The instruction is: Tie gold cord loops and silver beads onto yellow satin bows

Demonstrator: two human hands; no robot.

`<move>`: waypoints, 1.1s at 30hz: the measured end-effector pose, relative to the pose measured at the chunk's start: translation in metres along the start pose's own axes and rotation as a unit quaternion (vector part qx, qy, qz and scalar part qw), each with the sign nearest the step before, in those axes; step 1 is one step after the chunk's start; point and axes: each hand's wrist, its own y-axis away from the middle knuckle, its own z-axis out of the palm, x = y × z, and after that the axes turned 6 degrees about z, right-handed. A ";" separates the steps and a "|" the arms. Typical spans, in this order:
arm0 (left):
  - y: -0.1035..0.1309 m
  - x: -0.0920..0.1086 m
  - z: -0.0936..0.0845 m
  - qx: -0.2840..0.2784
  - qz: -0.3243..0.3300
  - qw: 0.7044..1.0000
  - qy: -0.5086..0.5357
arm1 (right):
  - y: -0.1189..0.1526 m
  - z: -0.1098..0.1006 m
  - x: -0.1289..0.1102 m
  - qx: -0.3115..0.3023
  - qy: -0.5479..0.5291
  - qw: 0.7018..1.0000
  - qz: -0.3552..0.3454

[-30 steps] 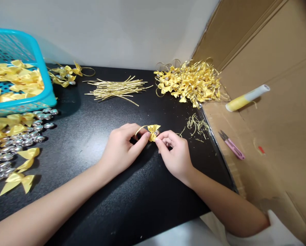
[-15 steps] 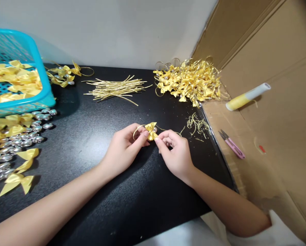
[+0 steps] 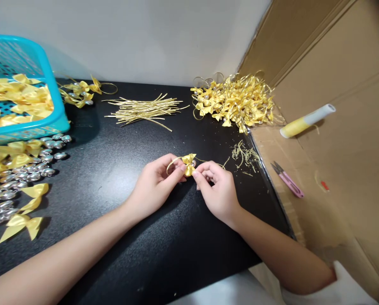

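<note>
Between my two hands, just above the black table (image 3: pixel 113 254), is a yellow ribbon bow (image 3: pixel 188 163) with a silver bead (image 3: pixel 193 162) at its right side. My left hand (image 3: pixel 159 176) pinches the bow's left side between thumb and fingers. A gold wire (image 3: pixel 174 160) curves in a loop by those fingers, and its thin tail runs out behind my right hand (image 3: pixel 216 186). That hand is closed, its thumb and forefinger gripping the bow's lower right edge. The curled fingers beneath are partly hidden.
A blue basket (image 3: pixel 54 95) of yellow bows stands left, with silver beads (image 3: pixel 33 176) and loose bows before it. Gold wires (image 3: pixel 145 109) lie at the back. Finished bows (image 3: pixel 236 99) are heaped back right, near wire scraps (image 3: pixel 244 154). Pink snips (image 3: pixel 287 180) lie on cardboard.
Almost nothing differs. The bow and my left hand sit very slightly further right in the picture, and both hands keep the same pinch.
</note>
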 end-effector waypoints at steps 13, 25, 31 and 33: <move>0.001 0.000 0.000 -0.001 0.009 1.000 0.015 | 0.000 -0.001 -0.001 -0.001 -0.002 1.000 -0.004; 0.001 0.002 -0.001 -0.028 -0.001 1.000 0.009 | 0.002 0.001 0.000 0.002 -0.013 1.000 -0.014; 0.003 0.004 -0.001 -0.024 -0.012 1.000 -0.014 | 0.003 0.002 -0.001 0.012 -0.006 1.000 -0.011; 0.005 0.006 -0.001 0.016 0.020 0.996 -0.084 | 0.003 0.002 -0.001 0.015 -0.002 1.000 -0.011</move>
